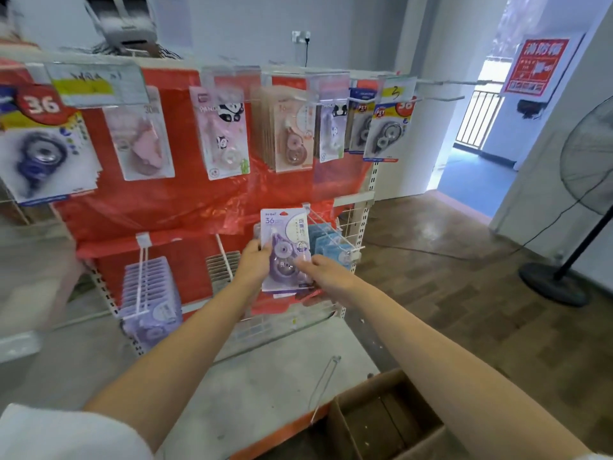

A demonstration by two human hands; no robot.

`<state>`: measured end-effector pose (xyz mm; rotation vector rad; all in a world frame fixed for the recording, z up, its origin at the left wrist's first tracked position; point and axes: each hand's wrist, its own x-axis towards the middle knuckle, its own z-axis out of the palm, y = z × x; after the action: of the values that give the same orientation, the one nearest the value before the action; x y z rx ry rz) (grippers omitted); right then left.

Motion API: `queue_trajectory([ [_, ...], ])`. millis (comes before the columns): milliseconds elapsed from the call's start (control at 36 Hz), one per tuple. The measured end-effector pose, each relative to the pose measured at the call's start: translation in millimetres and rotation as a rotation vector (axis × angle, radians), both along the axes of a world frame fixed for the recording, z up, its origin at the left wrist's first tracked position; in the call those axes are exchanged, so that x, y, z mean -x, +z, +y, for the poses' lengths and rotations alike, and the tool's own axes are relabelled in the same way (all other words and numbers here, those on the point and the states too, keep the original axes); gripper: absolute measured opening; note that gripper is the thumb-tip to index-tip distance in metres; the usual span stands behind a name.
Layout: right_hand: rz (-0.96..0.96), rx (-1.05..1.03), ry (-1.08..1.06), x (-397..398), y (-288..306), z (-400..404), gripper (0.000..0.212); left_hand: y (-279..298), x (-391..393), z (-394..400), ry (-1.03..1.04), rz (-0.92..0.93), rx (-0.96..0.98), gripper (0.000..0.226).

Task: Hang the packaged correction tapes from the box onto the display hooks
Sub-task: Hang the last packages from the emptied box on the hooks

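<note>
While left hand (pixel 254 264) pinches purple carded correction tape pack (pixel 286 250) upright, long axis vertical, right hand (pixel 326 270) fingers extended on its lower right; white wire hook (pixel 331 229) just right, brown cardboard box (pixel 391 423) below.

Black floor fan (pixel 587 180) on round base, right, cord trailing over brown wood-pattern floor (pixel 447 293). Red notice (pixel 540 68) on white wall. Wall socket (pixel 301 37) with black plug. Open doorway (pixel 477 137), blue floor beyond.

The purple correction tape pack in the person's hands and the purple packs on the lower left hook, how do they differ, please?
The held pack is single, upright and faces the camera, gripped by the left hand with the right hand touching it. The hooked packs form a row hanging on a hook, seen edge-on. Both are purple correction tapes.
</note>
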<state>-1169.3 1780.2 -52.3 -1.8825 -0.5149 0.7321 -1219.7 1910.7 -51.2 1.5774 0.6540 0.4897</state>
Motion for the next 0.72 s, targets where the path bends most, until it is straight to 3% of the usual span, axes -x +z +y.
queue_trajectory([
  [56,-0.007,-0.01,0.009,-1,-1,7,0.072,3,5,4,0.013,0.0,0.007,0.03],
  [139,-0.021,-0.086,0.043,4,3,10,0.023,4,9,8,0.013,-0.009,-0.001,0.018],
  [194,-0.04,-0.119,0.052,4,3,9,0.006,4,11,10,0.002,-0.002,-0.012,0.019],
  [278,-0.103,-0.16,0.015,2,-1,12,0.008,4,13,10,-0.006,0.003,-0.052,0.031],
  [361,-0.101,-0.147,-0.005,0,-4,7,0.032,5,14,7,-0.027,-0.01,-0.087,0.034],
  [472,-0.119,-0.15,-0.036,-3,-1,0,0.027,4,11,0,-0.076,-0.007,-0.124,0.028],
  [583,-0.133,-0.157,-0.081,-9,3,-7,0.008,2,5,-8,-0.124,0.05,-0.153,0.024],
  [667,-0.096,-0.185,-0.125,-14,5,-12,0.025,2,2,-14,-0.19,0.083,-0.132,0.012],
  [722,-0.114,-0.196,-0.138,-17,9,-16,0.016,5,-1,-18,-0.234,0.094,-0.169,0.013],
])
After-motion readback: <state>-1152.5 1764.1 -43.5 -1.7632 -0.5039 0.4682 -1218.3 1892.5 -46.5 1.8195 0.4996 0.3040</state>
